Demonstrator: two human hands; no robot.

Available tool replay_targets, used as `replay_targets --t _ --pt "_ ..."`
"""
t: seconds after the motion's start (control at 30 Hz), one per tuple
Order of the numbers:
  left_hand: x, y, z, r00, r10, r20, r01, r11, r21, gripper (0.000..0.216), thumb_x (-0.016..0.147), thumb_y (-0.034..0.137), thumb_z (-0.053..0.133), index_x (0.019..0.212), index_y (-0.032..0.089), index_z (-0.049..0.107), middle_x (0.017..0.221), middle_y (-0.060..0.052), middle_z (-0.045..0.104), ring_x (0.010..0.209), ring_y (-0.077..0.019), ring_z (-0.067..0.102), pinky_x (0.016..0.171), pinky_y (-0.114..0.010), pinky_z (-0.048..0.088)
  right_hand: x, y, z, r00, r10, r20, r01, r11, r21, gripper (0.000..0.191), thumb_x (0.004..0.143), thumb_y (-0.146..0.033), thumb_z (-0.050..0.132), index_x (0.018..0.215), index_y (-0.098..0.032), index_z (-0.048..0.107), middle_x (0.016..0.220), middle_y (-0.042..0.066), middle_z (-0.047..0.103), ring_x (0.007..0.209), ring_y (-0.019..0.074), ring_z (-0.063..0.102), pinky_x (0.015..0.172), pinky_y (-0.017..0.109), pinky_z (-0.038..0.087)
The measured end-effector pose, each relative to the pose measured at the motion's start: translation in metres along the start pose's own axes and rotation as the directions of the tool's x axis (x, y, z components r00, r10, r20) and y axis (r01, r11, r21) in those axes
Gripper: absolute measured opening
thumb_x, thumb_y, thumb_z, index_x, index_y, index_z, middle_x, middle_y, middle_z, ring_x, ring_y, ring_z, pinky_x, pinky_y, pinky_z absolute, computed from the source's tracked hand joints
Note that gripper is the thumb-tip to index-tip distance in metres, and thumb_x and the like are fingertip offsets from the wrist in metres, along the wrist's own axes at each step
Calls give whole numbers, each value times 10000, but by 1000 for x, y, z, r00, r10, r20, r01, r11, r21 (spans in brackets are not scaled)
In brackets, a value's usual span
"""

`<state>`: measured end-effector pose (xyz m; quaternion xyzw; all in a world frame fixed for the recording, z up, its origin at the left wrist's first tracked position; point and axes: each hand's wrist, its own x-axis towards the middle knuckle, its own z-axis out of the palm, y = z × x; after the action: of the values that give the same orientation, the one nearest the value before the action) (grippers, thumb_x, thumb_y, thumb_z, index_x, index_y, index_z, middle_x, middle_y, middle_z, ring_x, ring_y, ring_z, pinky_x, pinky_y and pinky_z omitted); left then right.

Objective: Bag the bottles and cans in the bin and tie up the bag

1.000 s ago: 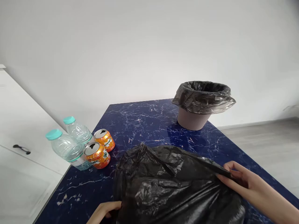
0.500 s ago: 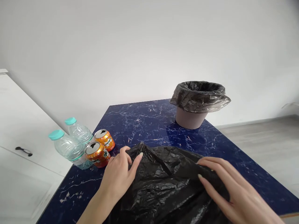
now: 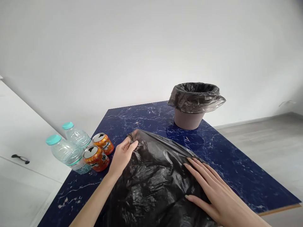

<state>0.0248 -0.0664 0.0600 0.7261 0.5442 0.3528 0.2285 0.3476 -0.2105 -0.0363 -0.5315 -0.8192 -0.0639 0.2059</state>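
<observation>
A black plastic garbage bag (image 3: 156, 186) spreads over the near part of the table, crinkled and shiny. My left hand (image 3: 124, 154) pinches its upper left corner between thumb and fingers and holds that edge stretched. On the bag's right side lies my right hand (image 3: 208, 189), fingers extended and thumb apart, resting on the plastic. Left of my left hand stand two orange soda cans, the nearer can (image 3: 96, 159) and the farther can (image 3: 104, 143), both with opened tops. The bag's lower end runs out of view.
Two clear bottles with turquoise caps, a near bottle (image 3: 67, 154) and a far bottle (image 3: 78, 135), stand by the table's left edge. A bin (image 3: 188, 119) lined with a dark bag (image 3: 189, 102) stands at the back right of the blue marbled table (image 3: 132, 118).
My left hand has pulled the bag's corner up and away, stretching the edge. The right hand has shifted left and flattened its fingers on the bag. The view has turned slightly.
</observation>
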Motion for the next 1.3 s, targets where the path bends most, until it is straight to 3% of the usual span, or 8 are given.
replay_targets --t 0.2,0.33,0.43,0.53,0.73,0.83,1.03,1.3 --pt "0 -8 -1 989 45 -140 -25 990 142 388 945 506 622 1149 179 582 1195 -183 689 1163 -378 695 1026 -549 556 -5 7 25 994 78 83 -77 997 -22 964 1040 -691 528 1762 -308 17 1787 91 226 1616 392 307 1230 626 449" --pt "-22 23 -2 870 402 -287 -242 853 462 486 1039 352 561 1448 109 464 1496 -273 502 1484 -396 474 1214 -603 420 -4 6 33 989 129 78 -127 991 -32 974 1034 -710 515 1759 -319 -5 1789 80 214 1632 397 257 1245 649 413" --pt "-44 47 2 857 485 175 -507 731 457 418 1118 289 464 1533 234 477 1586 -147 546 1530 -273 476 1261 -499 424 -2 2 35 986 149 74 -148 989 -20 1036 999 -762 524 1757 -308 -17 1794 83 193 1639 411 227 1264 678 359" --pt "-60 49 16 802 201 562 -477 782 401 588 1116 454 493 1645 211 415 1708 -135 454 1616 -327 370 1288 -543 403 -3 1 35 983 159 96 -157 987 -20 1126 952 -823 534 1756 -284 -40 1796 101 179 1636 427 229 1256 699 353" --pt "-70 8 24 743 -128 657 -286 827 484 1213 879 808 658 1740 120 152 1783 -211 14 1637 -495 -26 1291 -750 188 -23 14 34 982 188 15 -186 979 -85 1208 918 -835 575 1758 -226 -44 1780 160 228 1600 451 325 1239 721 364" --pt "-68 3 15 751 -105 651 -299 826 478 1336 764 821 768 1737 126 173 1775 -235 16 1637 -500 -10 1289 -744 201 -22 14 23 979 202 -31 -204 976 -76 1094 983 -756 551 1762 -235 -14 1779 153 242 1591 443 350 1230 709 391" --pt "-56 7 39 847 138 514 -391 817 424 847 1063 720 422 1716 193 310 1781 -138 257 1668 -386 165 1330 -630 275 17 -13 3 992 119 -29 -119 993 9 794 1117 -530 440 1764 -292 46 1801 68 204 1645 345 251 1284 604 382" --pt "-30 -61 42 948 210 240 -317 704 636 685 1100 547 456 1601 81 503 1679 -234 451 1579 -475 377 1245 -732 359 24 -11 40 987 123 107 -122 992 -16 734 1115 -574 429 1752 -361 134 1797 31 197 1642 340 260 1296 663 319"
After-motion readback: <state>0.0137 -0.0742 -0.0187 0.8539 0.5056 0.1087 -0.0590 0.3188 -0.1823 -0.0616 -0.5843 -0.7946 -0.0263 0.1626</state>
